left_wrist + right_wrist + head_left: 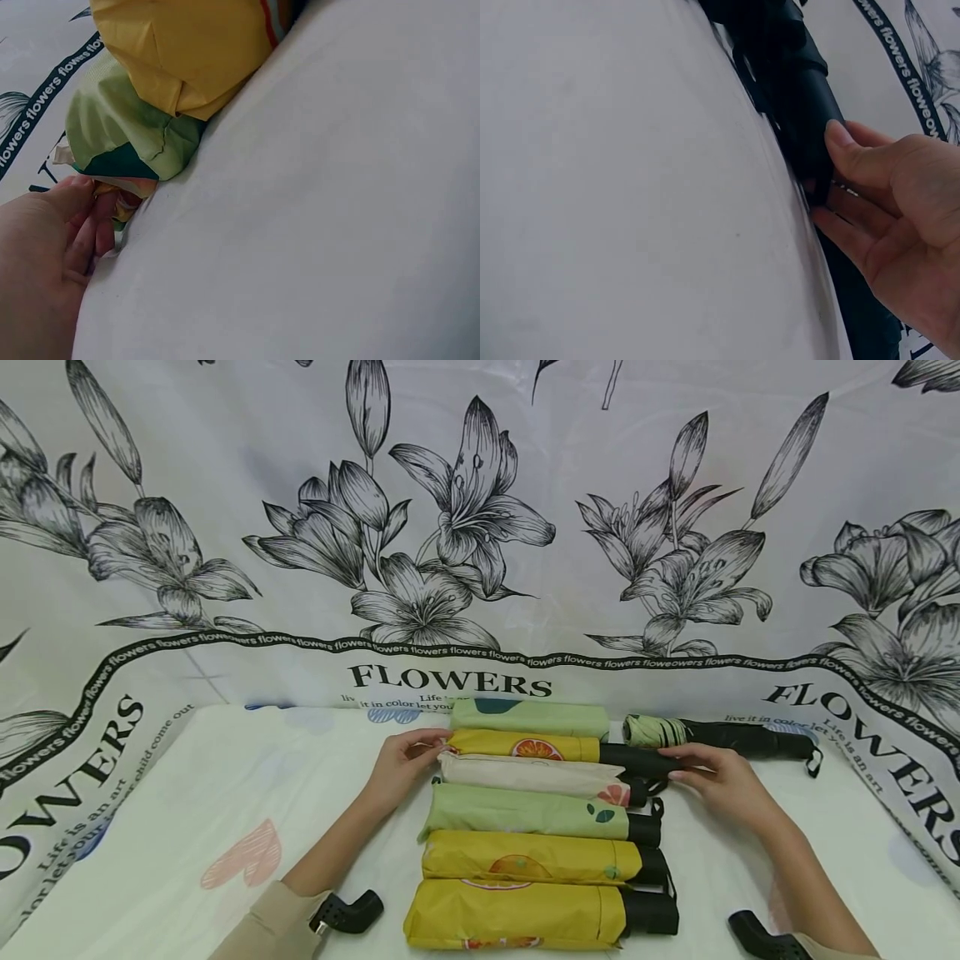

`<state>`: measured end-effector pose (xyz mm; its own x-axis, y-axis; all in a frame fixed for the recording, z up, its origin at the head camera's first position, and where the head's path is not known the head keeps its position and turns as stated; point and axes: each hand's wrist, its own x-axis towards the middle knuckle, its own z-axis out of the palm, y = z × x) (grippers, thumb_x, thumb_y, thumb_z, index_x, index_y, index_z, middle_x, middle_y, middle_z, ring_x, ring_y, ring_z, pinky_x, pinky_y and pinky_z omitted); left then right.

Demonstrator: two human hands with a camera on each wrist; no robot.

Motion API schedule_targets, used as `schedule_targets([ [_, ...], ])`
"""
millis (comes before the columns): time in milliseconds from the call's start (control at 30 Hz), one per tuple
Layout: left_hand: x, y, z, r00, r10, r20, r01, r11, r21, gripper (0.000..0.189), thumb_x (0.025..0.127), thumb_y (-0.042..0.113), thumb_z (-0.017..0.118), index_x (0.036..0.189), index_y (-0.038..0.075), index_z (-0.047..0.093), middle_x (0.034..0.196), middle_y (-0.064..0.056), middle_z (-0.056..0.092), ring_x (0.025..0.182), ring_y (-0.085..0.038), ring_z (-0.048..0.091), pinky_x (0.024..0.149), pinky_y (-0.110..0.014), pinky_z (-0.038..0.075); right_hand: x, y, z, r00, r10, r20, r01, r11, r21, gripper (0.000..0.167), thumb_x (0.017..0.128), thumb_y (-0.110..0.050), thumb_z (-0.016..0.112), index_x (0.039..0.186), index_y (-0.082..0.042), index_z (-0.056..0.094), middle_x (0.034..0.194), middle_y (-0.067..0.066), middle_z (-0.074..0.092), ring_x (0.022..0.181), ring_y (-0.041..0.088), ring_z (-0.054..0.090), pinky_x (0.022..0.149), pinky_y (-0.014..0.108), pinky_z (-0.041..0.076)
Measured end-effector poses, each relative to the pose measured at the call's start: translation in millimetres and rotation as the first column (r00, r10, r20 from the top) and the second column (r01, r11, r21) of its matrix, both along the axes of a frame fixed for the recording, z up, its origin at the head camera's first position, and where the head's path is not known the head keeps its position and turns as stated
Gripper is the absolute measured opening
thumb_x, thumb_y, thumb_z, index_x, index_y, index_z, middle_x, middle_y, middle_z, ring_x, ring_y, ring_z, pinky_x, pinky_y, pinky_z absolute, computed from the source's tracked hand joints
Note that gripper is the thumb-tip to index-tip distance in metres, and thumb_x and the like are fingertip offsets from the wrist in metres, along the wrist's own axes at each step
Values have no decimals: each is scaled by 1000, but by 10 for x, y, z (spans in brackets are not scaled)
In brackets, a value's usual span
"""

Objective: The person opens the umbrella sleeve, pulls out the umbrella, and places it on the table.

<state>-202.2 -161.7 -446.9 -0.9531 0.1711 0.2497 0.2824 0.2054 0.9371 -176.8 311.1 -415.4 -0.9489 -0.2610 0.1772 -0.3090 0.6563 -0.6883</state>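
Several folded umbrellas lie side by side in a column. My left hand (399,770) pinches the left end of the yellow umbrella with an orange-slice print (487,743), second from the back. At its other end, my right hand (723,783) grips the black handle (637,760) between thumb and fingers; the right wrist view shows the handle (810,112) close up. Just in front lies a cream umbrella (525,774), and behind is a light green one (555,718). In the left wrist view, a green sleeve end (112,120) partly hides the fingers.
Nearer the front lie a green umbrella (510,810) and two yellow umbrellas (457,857), handles to the right. A green-and-black umbrella (727,737) lies at the back right, close behind my right hand. A flower-printed sheet (570,610) rises behind the white cloth (300,777).
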Motion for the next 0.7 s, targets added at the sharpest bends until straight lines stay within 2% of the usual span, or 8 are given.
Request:
schedule_targets([
  [200,4,-5,5,1000,-9,1,8,1000,18,25,97,-9,66,122,-12,71,102,-22,72,88,-1,67,80,-15,56,8,89,15,999,-11,36,10,1000,8,34,95,1,75,128,2,72,131,29,67,104,-19,55,86,8,52],
  [400,-10,-2,-2,999,-15,40,13,999,48,28,96,-14,65,123,-14,70,98,-14,71,85,-3,67,75,-15,55,4,193,-16,1000,-5,14,5,1000,-4,34,94,3,75,127,4,71,131,31,66,103,-19,55,83,8,52],
  [567,-27,-17,-26,999,-26,47,23,998,63,30,94,-17,63,124,-15,69,103,-24,72,86,-3,67,75,-14,55,3,261,-34,1000,1,12,-1,1000,-29,34,93,5,75,127,7,70,130,33,65,102,-17,58,80,10,54],
  [700,-35,-26,-36,999,-35,30,34,999,41,31,94,-16,62,125,-16,68,111,-30,72,89,0,68,80,-14,56,4,297,-37,1000,3,13,-2,999,-44,33,92,6,75,125,9,70,127,30,67,101,-15,61,78,13,56],
])
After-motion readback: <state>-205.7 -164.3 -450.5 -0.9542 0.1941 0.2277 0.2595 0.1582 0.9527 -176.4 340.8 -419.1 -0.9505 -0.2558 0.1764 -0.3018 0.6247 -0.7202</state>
